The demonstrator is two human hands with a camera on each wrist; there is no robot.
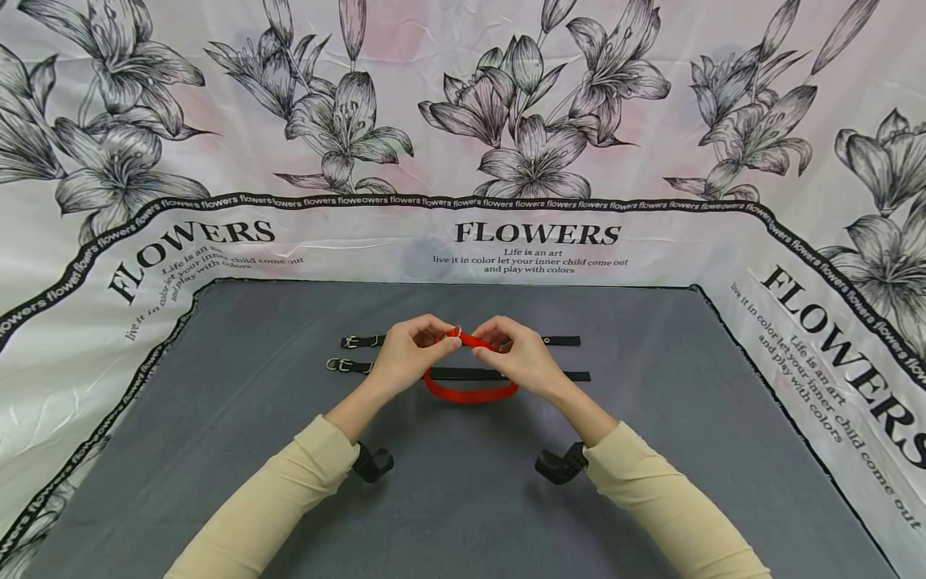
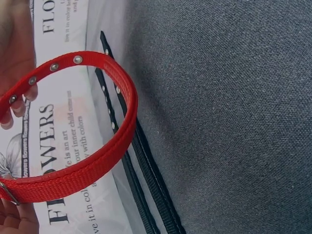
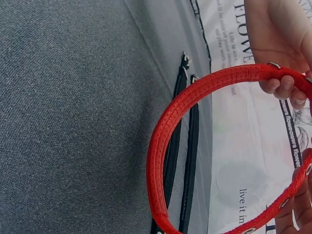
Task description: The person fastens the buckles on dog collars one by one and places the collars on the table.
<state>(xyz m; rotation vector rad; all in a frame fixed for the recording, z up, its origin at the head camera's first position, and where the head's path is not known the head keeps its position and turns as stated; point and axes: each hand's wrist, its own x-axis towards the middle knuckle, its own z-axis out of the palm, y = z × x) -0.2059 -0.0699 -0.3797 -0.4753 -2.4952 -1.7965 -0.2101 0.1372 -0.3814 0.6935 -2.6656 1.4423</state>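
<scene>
The left hand [image 1: 418, 354] and right hand [image 1: 524, 352] face each other with fingertips near together, each pinching a red collar [image 1: 472, 395] between thumb and fingers. The collar forms a loop hanging below the fingers, its buckle [image 2: 9, 193] by the left fingertips and its eyelets [image 2: 54, 67] running toward the right ones; whether the strap is threaded through cannot be told. Beneath the fingers lie two black collars, one nearer [image 1: 463, 374] and one farther [image 1: 563, 341], side by side, their buckled ends left of the left fingers and their tips right of the right fingers. The grey cloth [image 1: 463, 498] gives wide room to either side of the fingers and toward the person. Its back edge runs just beyond the fingers, meeting the white floral fabric [image 1: 376, 249]; the side edges slant well apart from both hands.
</scene>
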